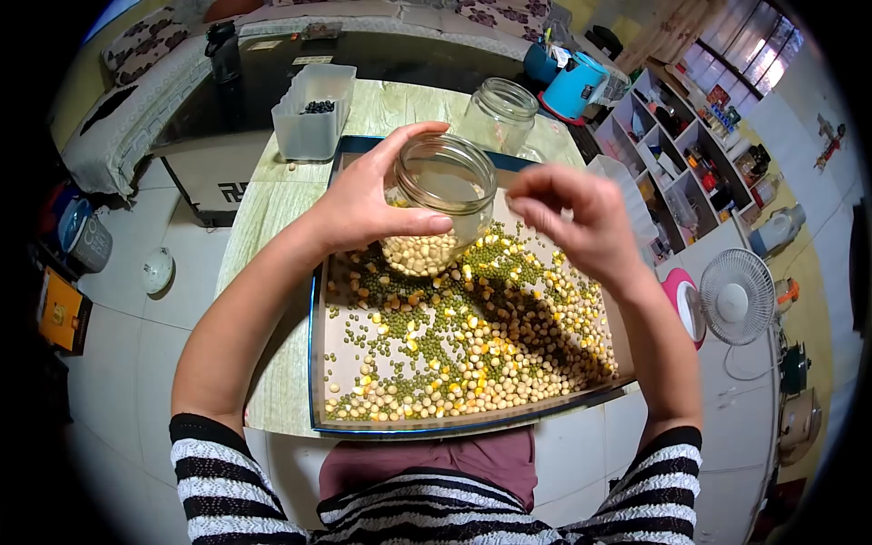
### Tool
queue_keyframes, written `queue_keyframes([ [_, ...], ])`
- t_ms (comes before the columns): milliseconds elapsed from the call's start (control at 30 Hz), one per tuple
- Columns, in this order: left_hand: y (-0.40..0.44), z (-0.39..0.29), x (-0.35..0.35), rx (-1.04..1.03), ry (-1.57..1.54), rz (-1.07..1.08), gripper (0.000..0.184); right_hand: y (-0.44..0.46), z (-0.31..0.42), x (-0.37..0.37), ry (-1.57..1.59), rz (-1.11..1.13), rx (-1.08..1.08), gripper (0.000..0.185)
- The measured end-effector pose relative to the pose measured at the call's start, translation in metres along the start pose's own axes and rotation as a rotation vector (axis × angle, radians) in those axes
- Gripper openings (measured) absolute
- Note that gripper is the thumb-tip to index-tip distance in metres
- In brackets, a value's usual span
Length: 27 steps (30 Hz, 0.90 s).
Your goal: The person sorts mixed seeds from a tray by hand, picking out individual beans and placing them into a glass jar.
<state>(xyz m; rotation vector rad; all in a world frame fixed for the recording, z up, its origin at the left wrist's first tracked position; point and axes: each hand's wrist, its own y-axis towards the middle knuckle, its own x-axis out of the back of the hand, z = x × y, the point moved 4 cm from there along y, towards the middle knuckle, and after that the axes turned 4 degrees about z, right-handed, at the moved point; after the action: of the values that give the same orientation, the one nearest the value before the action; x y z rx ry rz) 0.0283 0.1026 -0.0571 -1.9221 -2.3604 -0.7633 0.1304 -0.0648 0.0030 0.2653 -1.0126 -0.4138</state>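
A: Hands?
B: Left hand (371, 198) clamped on the glass jar (445, 204), thumb on the near side of the neck, fingers round the far side. Right hand (590, 222) just right of the jar mouth, fingers curled, thumb near them. Blurred; can't tell if the tips meet or hold anything.
A: Jar position?
B: Over the far part of the shallow box (314, 363), mouth up. Can't tell if its base touches down. Pale beans (420, 254) in the bottom.
A: Box contents?
B: Green beans (400, 322), yellow corn kernels (472, 322) and loose pale beans (536, 391), mixed. Green mostly left and middle, pale ones thick at near right. Shadow across the right half.
A: Around it?
B: Box sits on the table (259, 245). Clear plastic container (313, 127) at far left, dark beans (318, 107) inside. Second glass jar (500, 116) on the far side, beyond the held one. Translucent tub (627, 195) at right, partly hidden by the right hand.
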Motion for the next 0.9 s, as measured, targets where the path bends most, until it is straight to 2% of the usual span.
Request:
queue_keyframes([
  [100,-0.001,-0.001,-0.001,0.013,-0.037,-0.001,0.095,0.024,0.010,-0.002,0.064,-0.012,0.059,0.016],
  [167,-0.001,-0.001,-0.001,0.018,-0.032,0.002,0.095,0.031,0.015,-0.008,-0.016,0.051,0.039,0.016],
  [200,0.000,-0.001,-0.001,0.004,-0.049,0.002,0.095,0.031,0.012,-0.011,-0.021,0.012,0.108,0.015],
  [233,0.000,0.000,-0.001,0.005,-0.052,0.000,0.095,0.028,0.011,-0.011,-0.021,0.016,0.106,0.015],
  [300,0.000,0.001,0.000,-0.007,-0.022,-0.005,0.095,0.013,0.012,-0.004,-0.065,-0.123,0.144,0.014],
  [333,0.000,0.001,0.000,-0.006,-0.028,-0.013,0.095,0.003,0.008,-0.002,-0.034,-0.108,0.103,0.013],
  [367,0.000,0.000,0.000,-0.008,-0.019,-0.014,0.095,-0.008,0.005,-0.002,-0.023,-0.075,0.051,0.012],
  [500,0.000,0.000,0.000,-0.012,-0.006,-0.014,0.095,-0.054,-0.027,-0.031,0.042,0.406,-0.243,0.017],
  [567,0.000,-0.002,-0.001,-0.009,-0.029,-0.012,0.095,-0.065,-0.026,-0.039,0.001,0.514,-0.251,0.021],
  [767,0.000,-0.002,-0.002,-0.001,-0.046,-0.015,0.095,-0.065,-0.021,-0.049,0.003,0.647,-0.282,0.022],
  [833,0.000,-0.003,-0.002,0.003,-0.057,-0.016,0.096,-0.065,-0.019,-0.051,-0.041,0.638,-0.180,0.021],
  [900,0.000,-0.003,-0.002,0.007,-0.054,-0.017,0.097,-0.066,-0.023,-0.052,-0.048,0.648,-0.176,0.019],
])
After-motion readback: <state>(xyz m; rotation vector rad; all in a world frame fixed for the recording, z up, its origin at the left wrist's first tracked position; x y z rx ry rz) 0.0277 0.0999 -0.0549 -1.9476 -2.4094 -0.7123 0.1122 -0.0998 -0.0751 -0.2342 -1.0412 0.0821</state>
